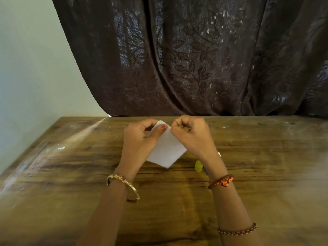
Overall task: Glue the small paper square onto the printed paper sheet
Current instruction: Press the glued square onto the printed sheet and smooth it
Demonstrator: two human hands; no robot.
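Hands are pinching one white paper [166,148] above the worktop [71,174]: left hand [140,137], right hand [191,135]. Glue stick [198,165] is lying untouched; gluing seemingly remains.

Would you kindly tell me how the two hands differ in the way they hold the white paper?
The left hand lays its thumb flat across the white paper; the right hand pinches its top corner with curled fingers. The left wrist wears a gold bangle, the right an orange thread band. Both hold the paper.
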